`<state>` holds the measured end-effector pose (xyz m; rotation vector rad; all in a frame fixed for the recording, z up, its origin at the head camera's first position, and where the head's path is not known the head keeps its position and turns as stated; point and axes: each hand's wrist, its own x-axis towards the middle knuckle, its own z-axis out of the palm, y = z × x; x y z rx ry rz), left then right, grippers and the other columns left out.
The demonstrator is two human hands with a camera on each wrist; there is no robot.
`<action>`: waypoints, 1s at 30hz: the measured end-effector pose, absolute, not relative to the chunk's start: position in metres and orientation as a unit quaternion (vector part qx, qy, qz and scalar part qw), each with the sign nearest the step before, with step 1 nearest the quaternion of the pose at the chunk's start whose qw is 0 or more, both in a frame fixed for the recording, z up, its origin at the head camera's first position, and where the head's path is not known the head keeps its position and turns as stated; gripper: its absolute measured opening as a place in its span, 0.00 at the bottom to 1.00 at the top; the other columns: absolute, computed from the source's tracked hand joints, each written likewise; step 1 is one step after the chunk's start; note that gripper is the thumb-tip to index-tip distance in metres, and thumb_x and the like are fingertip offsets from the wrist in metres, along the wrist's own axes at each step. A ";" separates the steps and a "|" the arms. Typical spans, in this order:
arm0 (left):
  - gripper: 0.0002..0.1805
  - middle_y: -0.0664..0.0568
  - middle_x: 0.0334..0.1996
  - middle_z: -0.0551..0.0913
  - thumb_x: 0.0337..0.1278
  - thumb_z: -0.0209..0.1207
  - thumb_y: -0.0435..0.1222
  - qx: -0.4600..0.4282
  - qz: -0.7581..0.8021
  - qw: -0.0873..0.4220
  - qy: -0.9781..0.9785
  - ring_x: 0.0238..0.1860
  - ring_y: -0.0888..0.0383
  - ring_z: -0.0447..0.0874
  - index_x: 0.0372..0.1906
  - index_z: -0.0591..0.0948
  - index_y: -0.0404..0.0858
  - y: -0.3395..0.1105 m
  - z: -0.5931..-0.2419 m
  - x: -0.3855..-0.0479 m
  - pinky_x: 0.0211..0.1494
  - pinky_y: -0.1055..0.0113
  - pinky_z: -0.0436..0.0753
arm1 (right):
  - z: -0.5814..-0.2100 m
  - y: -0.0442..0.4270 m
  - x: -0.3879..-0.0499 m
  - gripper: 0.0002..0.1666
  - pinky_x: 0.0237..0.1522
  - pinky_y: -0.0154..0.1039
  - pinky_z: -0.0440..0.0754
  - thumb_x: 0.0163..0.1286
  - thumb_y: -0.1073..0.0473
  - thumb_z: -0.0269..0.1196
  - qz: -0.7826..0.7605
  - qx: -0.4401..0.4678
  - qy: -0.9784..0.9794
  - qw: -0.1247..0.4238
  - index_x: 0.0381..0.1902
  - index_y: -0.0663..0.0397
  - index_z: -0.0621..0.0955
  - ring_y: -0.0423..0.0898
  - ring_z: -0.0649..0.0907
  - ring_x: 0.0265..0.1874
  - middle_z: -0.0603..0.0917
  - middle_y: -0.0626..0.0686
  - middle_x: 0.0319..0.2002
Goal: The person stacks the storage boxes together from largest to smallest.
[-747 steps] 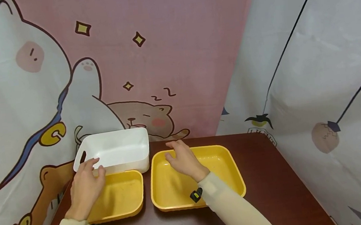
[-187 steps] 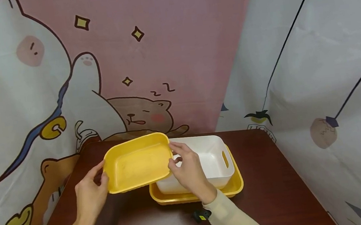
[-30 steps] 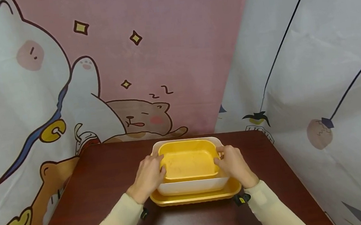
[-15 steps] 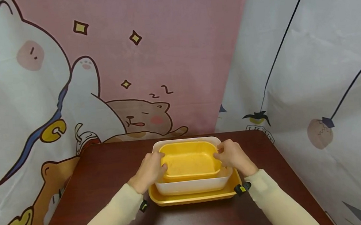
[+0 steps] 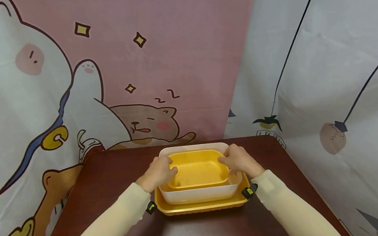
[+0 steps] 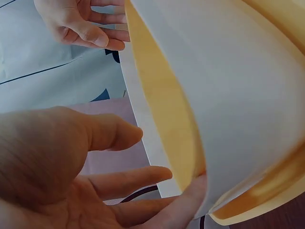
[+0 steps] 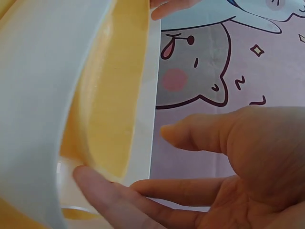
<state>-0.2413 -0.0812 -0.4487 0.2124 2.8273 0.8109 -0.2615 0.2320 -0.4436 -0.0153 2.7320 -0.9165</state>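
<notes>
A small yellow tray point(image 5: 198, 172) sits inside a white bin point(image 5: 200, 195), and the bin stands in a larger yellow tray point(image 5: 202, 208). My left hand point(image 5: 156, 173) is at the left end of the stack. In the left wrist view, this hand point(image 6: 57, 162) has thumb and fingers spread apart, with a fingertip at the white bin's rim point(image 6: 188, 102). On the other end is my right hand point(image 5: 242, 160). The right wrist view shows its fingers point(image 7: 114, 195) reaching over the bin's edge, the thumb apart from them; nothing is pinched.
The dark reddish-brown table point(image 5: 112, 176) extends on both sides of the stack. Behind it hangs a pink and white cartoon cloth point(image 5: 184, 76), and a pale sheet point(image 5: 307, 63) lines the right side.
Long before, the three containers stood separately; later my hands held the small tray beside the bin in the large tray. Now it lies within the bin, and my fingers have loosened from its ends.
</notes>
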 end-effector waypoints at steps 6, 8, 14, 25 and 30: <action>0.29 0.38 0.56 0.93 0.87 0.65 0.44 0.076 0.285 0.139 0.945 0.30 0.54 0.83 0.76 0.83 0.27 -0.080 -0.449 -0.250 0.34 0.64 0.87 | -0.440 0.230 -0.270 0.27 0.36 0.44 0.97 0.89 0.45 0.67 -0.295 -0.009 0.941 0.168 0.54 0.68 0.90 0.55 0.95 0.29 0.83 0.55 0.34; 0.30 0.40 0.48 0.91 0.87 0.65 0.45 0.069 0.287 0.157 0.942 0.20 0.57 0.74 0.78 0.82 0.27 -0.078 -0.449 -0.253 0.25 0.68 0.78 | -0.439 0.228 -0.272 0.27 0.38 0.45 0.98 0.89 0.43 0.67 -0.296 -0.005 0.939 0.177 0.47 0.66 0.88 0.55 0.95 0.31 0.79 0.53 0.31; 0.32 0.39 0.55 0.91 0.87 0.64 0.47 0.064 0.274 0.191 0.940 0.28 0.51 0.85 0.78 0.81 0.27 -0.076 -0.447 -0.254 0.38 0.58 0.92 | -0.436 0.220 -0.274 0.26 0.42 0.46 0.99 0.89 0.41 0.67 -0.294 0.005 0.935 0.197 0.54 0.63 0.82 0.55 0.91 0.36 0.81 0.56 0.37; 0.32 0.37 0.65 0.89 0.89 0.62 0.48 0.056 0.272 0.191 0.941 0.44 0.47 0.91 0.79 0.80 0.28 -0.080 -0.444 -0.253 0.59 0.50 0.95 | -0.439 0.219 -0.273 0.32 0.45 0.47 0.99 0.89 0.40 0.66 -0.288 -0.003 0.937 0.195 0.62 0.66 0.81 0.55 0.91 0.38 0.85 0.59 0.43; 0.32 0.35 0.74 0.87 0.89 0.61 0.48 0.069 0.269 0.148 0.949 0.59 0.46 0.91 0.79 0.81 0.28 -0.082 -0.443 -0.251 0.74 0.44 0.91 | -0.437 0.222 -0.268 0.33 0.50 0.49 0.98 0.90 0.39 0.65 -0.286 -0.010 0.943 0.170 0.63 0.68 0.87 0.58 0.95 0.41 0.91 0.62 0.48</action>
